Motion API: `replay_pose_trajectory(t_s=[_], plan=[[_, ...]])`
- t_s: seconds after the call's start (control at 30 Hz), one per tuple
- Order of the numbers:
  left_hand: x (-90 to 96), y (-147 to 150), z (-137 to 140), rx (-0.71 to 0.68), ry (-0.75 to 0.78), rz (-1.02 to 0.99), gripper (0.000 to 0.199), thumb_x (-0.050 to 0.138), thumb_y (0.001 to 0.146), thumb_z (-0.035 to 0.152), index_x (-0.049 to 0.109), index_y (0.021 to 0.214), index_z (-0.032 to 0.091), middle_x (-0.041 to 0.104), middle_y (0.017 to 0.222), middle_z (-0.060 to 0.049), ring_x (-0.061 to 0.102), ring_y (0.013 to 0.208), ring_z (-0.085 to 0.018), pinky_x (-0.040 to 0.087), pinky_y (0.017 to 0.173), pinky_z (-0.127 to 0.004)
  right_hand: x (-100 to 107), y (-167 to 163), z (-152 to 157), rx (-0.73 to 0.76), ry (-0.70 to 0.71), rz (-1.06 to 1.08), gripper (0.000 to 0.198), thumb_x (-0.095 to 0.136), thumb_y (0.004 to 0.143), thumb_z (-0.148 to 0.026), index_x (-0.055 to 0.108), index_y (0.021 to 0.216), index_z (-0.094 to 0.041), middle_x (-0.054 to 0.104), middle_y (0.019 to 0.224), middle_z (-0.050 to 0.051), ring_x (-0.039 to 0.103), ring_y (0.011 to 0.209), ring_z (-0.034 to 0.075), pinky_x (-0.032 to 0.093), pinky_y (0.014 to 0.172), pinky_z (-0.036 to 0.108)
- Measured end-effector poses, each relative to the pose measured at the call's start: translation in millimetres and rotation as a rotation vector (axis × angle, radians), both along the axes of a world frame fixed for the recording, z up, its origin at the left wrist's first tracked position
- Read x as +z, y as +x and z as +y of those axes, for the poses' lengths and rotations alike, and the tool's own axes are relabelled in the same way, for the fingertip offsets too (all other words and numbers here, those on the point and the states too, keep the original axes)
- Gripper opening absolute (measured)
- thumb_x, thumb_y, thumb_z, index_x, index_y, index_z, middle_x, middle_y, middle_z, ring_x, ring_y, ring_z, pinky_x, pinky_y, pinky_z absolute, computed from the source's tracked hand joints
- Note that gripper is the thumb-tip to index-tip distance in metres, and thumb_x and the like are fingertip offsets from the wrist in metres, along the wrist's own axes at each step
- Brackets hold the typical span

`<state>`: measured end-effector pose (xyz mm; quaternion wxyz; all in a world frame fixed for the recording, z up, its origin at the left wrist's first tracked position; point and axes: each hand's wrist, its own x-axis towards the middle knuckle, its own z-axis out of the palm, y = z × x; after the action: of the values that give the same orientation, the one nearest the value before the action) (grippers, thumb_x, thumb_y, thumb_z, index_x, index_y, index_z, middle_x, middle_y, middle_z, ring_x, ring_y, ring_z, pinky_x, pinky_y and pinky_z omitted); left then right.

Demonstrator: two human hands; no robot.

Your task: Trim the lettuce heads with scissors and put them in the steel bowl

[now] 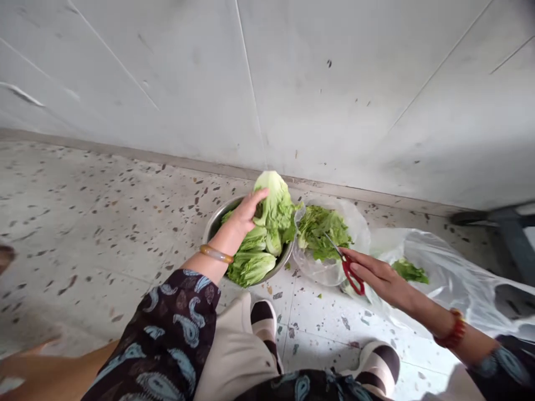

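My left hand [247, 210] grips a pale green head of lettuce [273, 203], held stem end up over a round metal bowl [210, 223]. More lettuce heads [253, 266] fill the bowl below it. In my right hand [376, 273] is a pair of scissors [353, 275] with red handles. Their blades point left, over loose lettuce leaves [324, 228] that lie in a clear plastic bag or container [359, 217] beside the bowl. The fingers of my left hand partly wrap around the lettuce; its far side is hidden.
A larger clear plastic bag [443, 278] with some green leaves [409, 271] lies at the right. Behind everything rises a pale wall [188, 83]. A dark metal leg [507, 239] stands at the far right. My feet in striped slippers [263, 320] are close below the bowl.
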<state>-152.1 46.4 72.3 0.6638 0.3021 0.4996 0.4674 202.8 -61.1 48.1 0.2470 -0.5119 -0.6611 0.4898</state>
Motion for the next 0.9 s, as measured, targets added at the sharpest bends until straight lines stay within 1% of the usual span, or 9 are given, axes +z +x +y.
replay_pose_trajectory(t_s=[0.1,0.23,0.33,0.43,0.5,0.57,0.67,0.77,0.9], plan=[[1.2,29,-1,-0.147,0.002,0.048,0.071,0.093,0.061,0.039,0.071,0.125,0.02,0.082,0.093,-0.005,0.078,0.097,-0.029,0.065,0.081,-0.036,32,22,-4,-0.098,-0.066,-0.005,0.055,0.073,0.092,-0.055,0.073,0.138,-0.025,0.081,0.107,0.01,0.074,0.087,0.024,0.064,0.075,0.036],[-6.5,61,2,-0.297,0.009,0.007,0.082,0.098,0.055,0.036,0.069,0.131,0.021,0.081,0.101,-0.007,0.077,0.095,-0.03,0.064,0.075,-0.034,61,39,5,-0.318,-0.074,0.113,0.064,0.077,0.089,-0.052,0.066,0.146,-0.024,0.077,0.101,0.006,0.069,0.083,0.02,0.062,0.073,0.034],[-19.3,74,1,-0.407,-0.056,-0.063,0.084,0.099,0.056,0.041,0.068,0.132,0.022,0.081,0.103,-0.008,0.078,0.092,-0.029,0.065,0.074,-0.036,72,50,15,-0.417,-0.061,0.212,0.062,0.079,0.088,-0.048,0.065,0.145,-0.027,0.073,0.097,0.004,0.066,0.08,0.017,0.058,0.068,0.029],[-30.6,82,-7,-0.452,-0.114,-0.079,0.086,0.101,0.053,0.046,0.07,0.129,0.02,0.081,0.103,-0.01,0.077,0.1,-0.032,0.064,0.085,-0.04,72,59,18,-0.459,-0.019,0.228,0.06,0.084,0.082,-0.05,0.071,0.136,-0.026,0.065,0.08,0.0,0.058,0.067,0.014,0.052,0.058,0.027],[-33.9,86,-14,-0.461,-0.151,-0.039,0.089,0.103,0.051,0.042,0.07,0.131,0.021,0.08,0.105,-0.01,0.076,0.104,-0.031,0.062,0.093,-0.042,66,61,18,-0.422,0.012,0.135,0.057,0.087,0.078,-0.052,0.075,0.127,-0.025,0.062,0.074,-0.001,0.056,0.062,0.014,0.051,0.056,0.027],[-33.5,90,-19,-0.477,-0.18,-0.017,0.094,0.103,0.05,0.036,0.068,0.136,0.023,0.08,0.108,-0.009,0.075,0.105,-0.029,0.06,0.098,-0.043,58,60,18,-0.326,0.048,0.008,0.053,0.085,0.078,-0.056,0.077,0.12,-0.024,0.063,0.072,-0.001,0.057,0.062,0.016,0.051,0.057,0.029],[-29.5,94,-23,-0.533,-0.177,-0.054,0.096,0.103,0.051,0.034,0.066,0.139,0.022,0.079,0.114,-0.01,0.074,0.108,-0.03,0.058,0.101,-0.044,48,56,22,-0.165,0.108,-0.14,0.053,0.08,0.082,-0.061,0.078,0.12,-0.025,0.068,0.075,0.002,0.061,0.064,0.018,0.055,0.062,0.031],[-28.1,97,-24,-0.588,-0.138,-0.066,0.094,0.101,0.054,0.034,0.066,0.14,0.023,0.077,0.121,-0.011,0.072,0.114,-0.031,0.056,0.104,-0.045,45,53,25,-0.035,0.189,-0.225,0.061,0.082,0.08,-0.064,0.077,0.127,-0.025,0.074,0.09,0.007,0.068,0.075,0.022,0.059,0.071,0.034],[-33.1,104,-23,-0.695,-0.09,-0.061,0.096,0.101,0.053,0.035,0.064,0.141,0.022,0.074,0.127,-0.011,0.068,0.119,-0.031,0.051,0.108,-0.046,43,54,25,0.108,0.233,-0.224,0.071,0.077,0.087,-0.063,0.064,0.147,-0.026,0.073,0.124,0.015,0.072,0.11,0.031,0.062,0.092,0.043]])
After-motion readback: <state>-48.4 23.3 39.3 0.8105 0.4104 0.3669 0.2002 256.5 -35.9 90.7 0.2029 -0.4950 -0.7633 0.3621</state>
